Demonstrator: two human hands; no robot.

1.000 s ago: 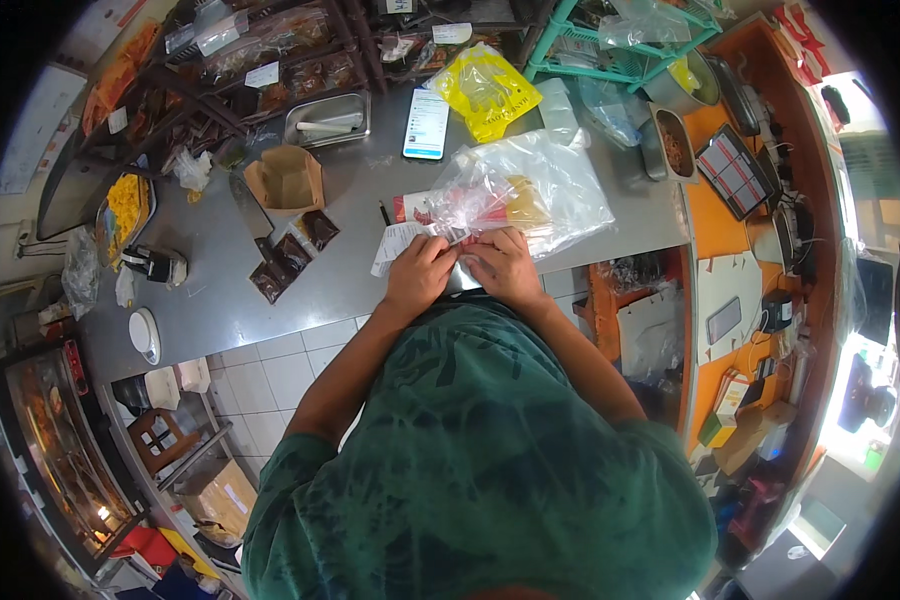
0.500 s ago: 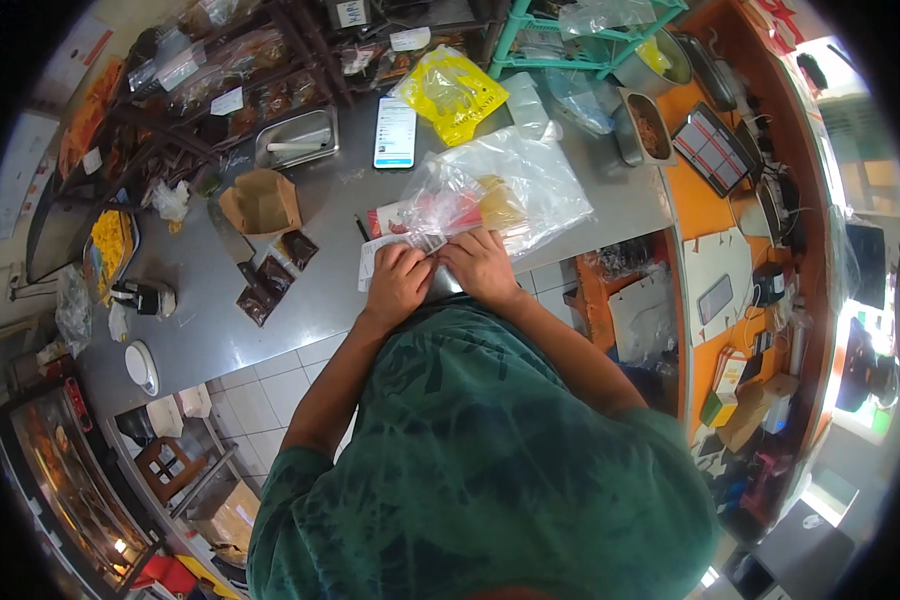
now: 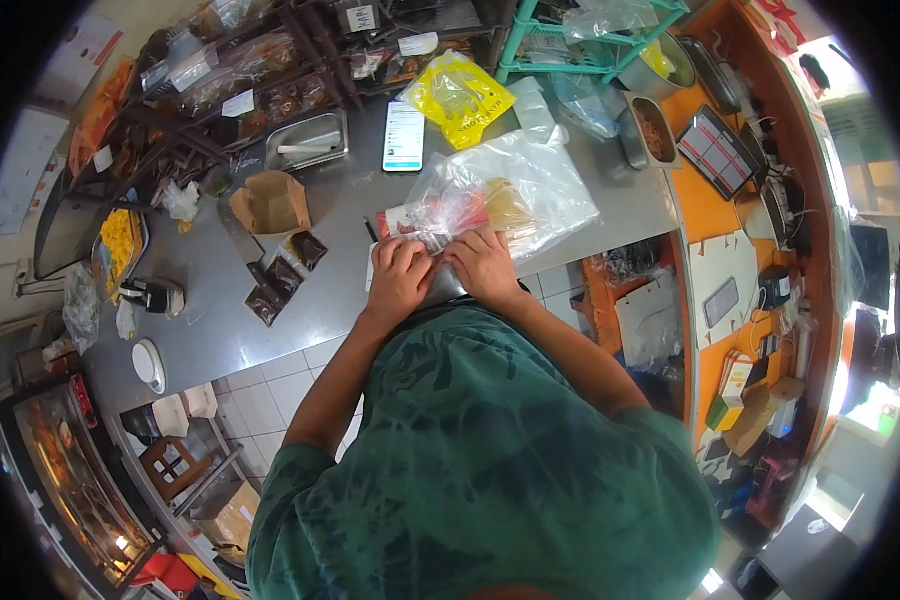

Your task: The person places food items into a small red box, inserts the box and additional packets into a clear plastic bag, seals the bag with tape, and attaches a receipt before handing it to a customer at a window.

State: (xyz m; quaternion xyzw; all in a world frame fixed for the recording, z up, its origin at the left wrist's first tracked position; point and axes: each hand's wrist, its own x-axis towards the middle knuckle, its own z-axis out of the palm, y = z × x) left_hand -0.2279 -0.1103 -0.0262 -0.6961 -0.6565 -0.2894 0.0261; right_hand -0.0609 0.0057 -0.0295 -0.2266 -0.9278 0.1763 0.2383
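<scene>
Across a steel counter (image 3: pixel 344 215) in the head view, with a phone (image 3: pixel 404 137), yellow bag (image 3: pixel 458 102) and brown box (image 3: pixel 273 216) farther back. Close together at the near edge, with left hand (image 3: pixel 400 277) and right hand (image 3: pixel 482 267) curled at bunched clear plastic (image 3: pixel 449 216), lying partly over a red-and-white item (image 3: pixel 396 219), with the exact pinch too hidden to tell.

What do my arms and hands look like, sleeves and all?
The left hand and right hand are gloveless, with no watch or bracelet showing. The short sleeves belong to a green shirt with darker tie-dye blotches, leaving the forearms bare.
</scene>
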